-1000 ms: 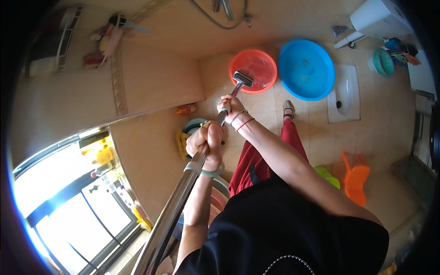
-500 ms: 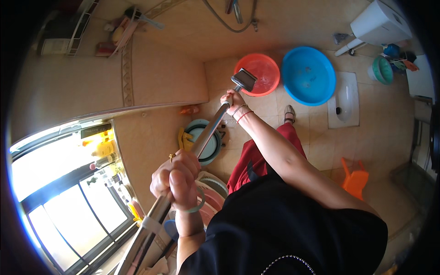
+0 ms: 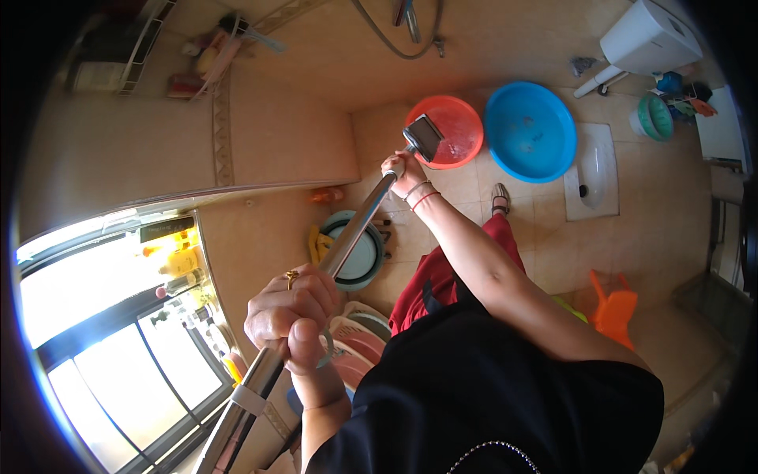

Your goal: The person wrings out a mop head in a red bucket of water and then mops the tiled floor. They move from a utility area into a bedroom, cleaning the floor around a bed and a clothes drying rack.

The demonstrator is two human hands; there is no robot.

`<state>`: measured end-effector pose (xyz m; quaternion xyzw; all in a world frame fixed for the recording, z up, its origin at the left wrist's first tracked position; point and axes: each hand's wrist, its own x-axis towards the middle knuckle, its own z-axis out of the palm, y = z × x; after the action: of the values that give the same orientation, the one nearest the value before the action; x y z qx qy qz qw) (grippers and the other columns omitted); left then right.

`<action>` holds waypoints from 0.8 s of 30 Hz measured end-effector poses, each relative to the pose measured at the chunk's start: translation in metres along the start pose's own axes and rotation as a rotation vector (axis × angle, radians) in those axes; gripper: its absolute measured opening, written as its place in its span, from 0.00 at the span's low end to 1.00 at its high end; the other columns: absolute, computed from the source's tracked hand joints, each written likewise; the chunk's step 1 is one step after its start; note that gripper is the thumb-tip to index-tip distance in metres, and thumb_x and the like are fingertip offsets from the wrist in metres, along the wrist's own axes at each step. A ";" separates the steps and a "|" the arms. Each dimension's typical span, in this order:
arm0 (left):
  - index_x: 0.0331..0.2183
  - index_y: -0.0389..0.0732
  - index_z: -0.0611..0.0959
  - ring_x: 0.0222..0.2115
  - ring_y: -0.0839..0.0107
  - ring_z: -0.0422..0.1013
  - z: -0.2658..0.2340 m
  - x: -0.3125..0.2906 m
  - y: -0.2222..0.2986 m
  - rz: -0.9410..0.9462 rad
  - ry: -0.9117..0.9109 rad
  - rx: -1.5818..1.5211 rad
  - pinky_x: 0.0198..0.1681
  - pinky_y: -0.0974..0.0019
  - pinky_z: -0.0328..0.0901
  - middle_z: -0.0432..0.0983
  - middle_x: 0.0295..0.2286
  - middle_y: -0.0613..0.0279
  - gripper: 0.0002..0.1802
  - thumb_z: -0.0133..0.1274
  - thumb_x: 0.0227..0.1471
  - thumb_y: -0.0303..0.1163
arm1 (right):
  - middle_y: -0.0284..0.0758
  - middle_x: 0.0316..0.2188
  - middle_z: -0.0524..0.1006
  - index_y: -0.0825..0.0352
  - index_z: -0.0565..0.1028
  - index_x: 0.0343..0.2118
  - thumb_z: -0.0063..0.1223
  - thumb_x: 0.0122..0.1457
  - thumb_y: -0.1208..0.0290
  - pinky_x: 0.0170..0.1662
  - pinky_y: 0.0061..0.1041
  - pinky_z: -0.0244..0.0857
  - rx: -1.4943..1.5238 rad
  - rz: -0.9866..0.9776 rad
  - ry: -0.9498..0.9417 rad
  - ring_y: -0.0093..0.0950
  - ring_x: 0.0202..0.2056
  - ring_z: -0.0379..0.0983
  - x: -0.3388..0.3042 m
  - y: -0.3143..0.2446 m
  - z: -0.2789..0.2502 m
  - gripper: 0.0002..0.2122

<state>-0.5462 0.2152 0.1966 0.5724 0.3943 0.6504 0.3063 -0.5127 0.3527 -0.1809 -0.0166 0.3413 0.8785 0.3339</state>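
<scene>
A long shiny metal pole runs slantwise from the lower left up toward the middle of the view. My left hand, with a gold ring and a pale bangle, is closed round it partway down, just above a white collar. Farther along, my right hand grips the pole close to its far end. Past that hand, the pole carries a metal loop and a dark flat rectangular piece, which overlaps the red basin in the view. Water shows in that basin. The pole's lower end runs out of view.
Right of the red basin sits a blue basin, then a squat toilet. A grey-green basin and stacked pink baskets stand by the left wall. An orange stool is at right. Bottles line the windowsill.
My left hand has shifted slightly left, and its end of the pole with it. The dark rectangular piece has turned a little. Both hands keep their hold.
</scene>
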 end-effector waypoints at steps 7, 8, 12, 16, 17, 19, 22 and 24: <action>0.14 0.45 0.64 0.12 0.73 0.60 -0.051 0.002 0.000 -0.027 -0.229 0.172 0.22 0.65 0.61 0.60 0.10 0.69 0.19 0.49 0.53 0.31 | 0.41 0.23 0.65 0.70 0.63 0.27 0.45 0.53 0.73 0.37 0.40 0.68 -0.390 -0.023 0.636 0.36 0.30 0.67 0.010 0.012 0.036 0.07; 0.13 0.42 0.65 0.15 0.70 0.65 -0.055 0.002 0.000 -0.073 -0.209 0.171 0.30 0.61 0.67 0.66 0.12 0.63 0.19 0.57 0.46 0.31 | 0.38 0.20 0.65 0.69 0.63 0.24 0.48 0.52 0.75 0.32 0.36 0.67 -0.374 -0.095 0.558 0.33 0.25 0.66 0.011 0.009 0.027 0.06; 0.22 0.43 0.66 0.18 0.68 0.64 -0.068 -0.023 0.002 0.016 0.202 0.202 0.35 0.54 0.68 0.65 0.19 0.62 0.16 0.49 0.55 0.41 | 0.31 0.13 0.63 0.64 0.63 0.17 0.53 0.52 0.75 0.28 0.29 0.65 0.083 0.041 0.125 0.29 0.19 0.63 0.004 0.019 0.032 0.11; 0.23 0.44 0.67 0.19 0.75 0.57 -0.080 -0.028 0.029 0.169 0.661 -0.002 0.29 0.66 0.61 0.63 0.22 0.63 0.20 0.38 0.61 0.47 | 0.30 0.14 0.64 0.62 0.61 0.15 0.50 0.53 0.72 0.25 0.24 0.61 -0.273 -0.292 0.385 0.25 0.18 0.63 -0.002 0.069 0.076 0.13; 0.23 0.45 0.67 0.18 0.76 0.56 -0.078 -0.024 0.039 0.146 0.779 -0.043 0.26 0.69 0.58 0.61 0.21 0.64 0.21 0.37 0.61 0.48 | 0.30 0.14 0.64 0.62 0.62 0.15 0.51 0.53 0.73 0.24 0.24 0.61 -0.217 -0.195 0.342 0.24 0.18 0.62 0.001 0.064 0.067 0.13; 0.19 0.46 0.64 0.14 0.81 0.49 -0.069 -0.010 0.049 0.153 1.097 0.057 0.19 0.75 0.45 0.54 0.15 0.70 0.24 0.35 0.62 0.49 | 0.29 0.14 0.64 0.61 0.62 0.15 0.51 0.52 0.74 0.24 0.23 0.60 -0.101 -0.013 0.239 0.24 0.17 0.62 0.004 0.045 0.057 0.12; 0.14 0.50 0.57 0.12 0.81 0.42 -0.111 -0.044 0.060 0.259 0.547 -0.119 0.17 0.76 0.40 0.47 0.11 0.74 0.26 0.34 0.63 0.45 | 0.24 0.11 0.60 0.56 0.58 0.12 0.50 0.49 0.75 0.21 0.21 0.57 -0.073 -0.022 0.137 0.20 0.15 0.59 -0.010 0.061 0.055 0.15; 0.13 0.51 0.54 0.11 0.82 0.40 -0.107 -0.045 0.072 0.289 0.587 -0.114 0.16 0.76 0.40 0.45 0.10 0.74 0.27 0.34 0.64 0.41 | 0.22 0.08 0.56 0.55 0.56 0.10 0.49 0.48 0.75 0.20 0.20 0.57 -0.046 -0.032 0.149 0.18 0.14 0.57 -0.025 0.084 0.065 0.17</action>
<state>-0.6404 0.1233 0.2321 0.3926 0.3433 0.8454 0.1155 -0.5308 0.3319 -0.0752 -0.0951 0.3444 0.8771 0.3211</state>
